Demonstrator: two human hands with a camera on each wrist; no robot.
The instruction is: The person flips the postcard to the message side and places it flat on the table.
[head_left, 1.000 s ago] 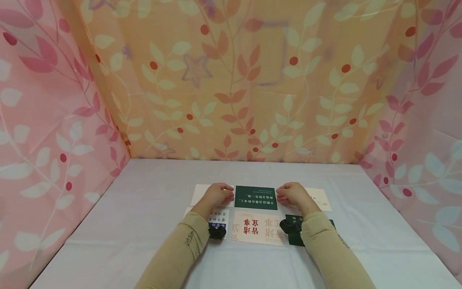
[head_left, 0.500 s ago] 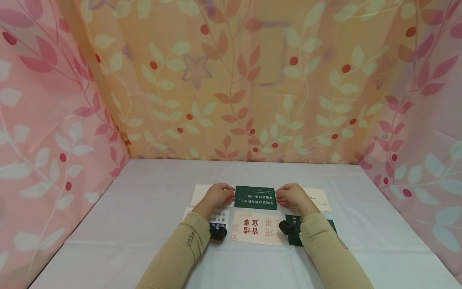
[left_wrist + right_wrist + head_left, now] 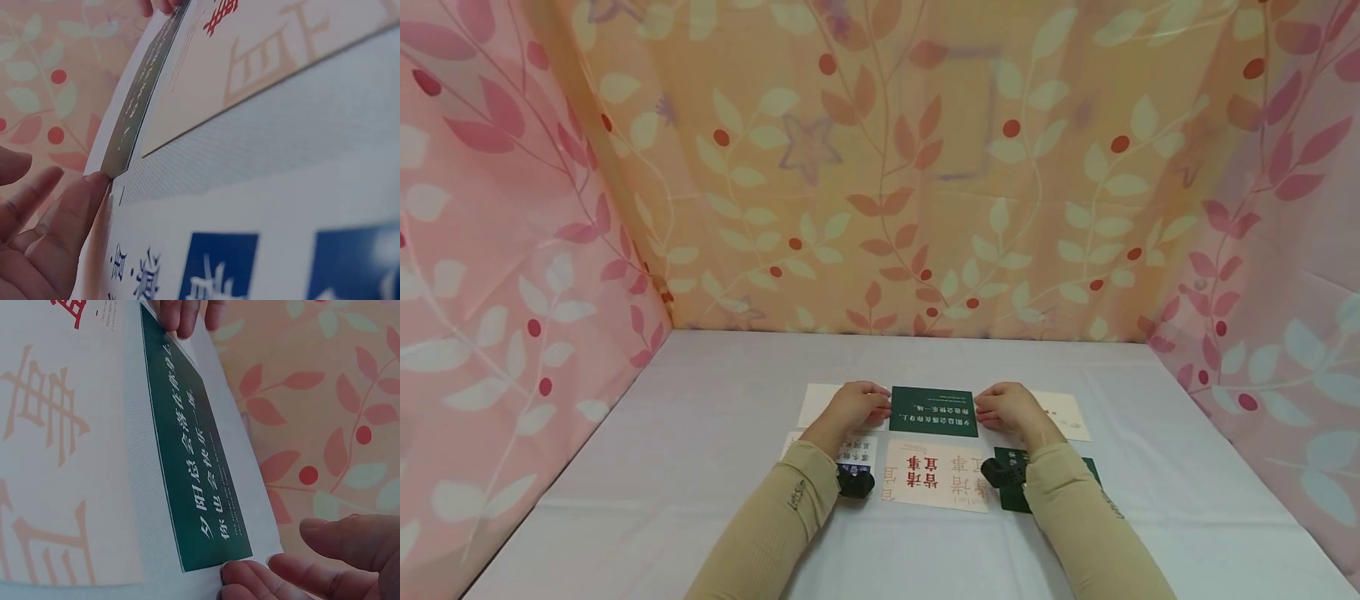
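Note:
A dark green card [image 3: 934, 412] with white lettering lies flat in the middle of the far row. My left hand [image 3: 854, 407] touches its left edge with the fingertips. On the opposite side, the fingertips of my right hand [image 3: 1011, 408] touch the right edge. In the right wrist view, the thumb of the right hand [image 3: 334, 559] stands apart from the fingers. The left wrist view has the left hand [image 3: 47, 240] with a fingertip at a corner of the green card. Beneath the left hand is a white card [image 3: 814, 405], partly covered; a cream card [image 3: 1067, 413] lies beyond the right hand.
The near row holds a white and blue lettered card [image 3: 861, 452], a cream card with red characters [image 3: 936, 475] and another dark green card [image 3: 1013, 498], partly hidden by the right wrist. All lie on a white-covered table [image 3: 700, 467]. Leaf-patterned cloth [image 3: 880, 167] encloses the table's back and sides.
Both hands have moved inward very slightly against the green card's side edges. The cards appear to lie where they were, and the head view has shifted a little.

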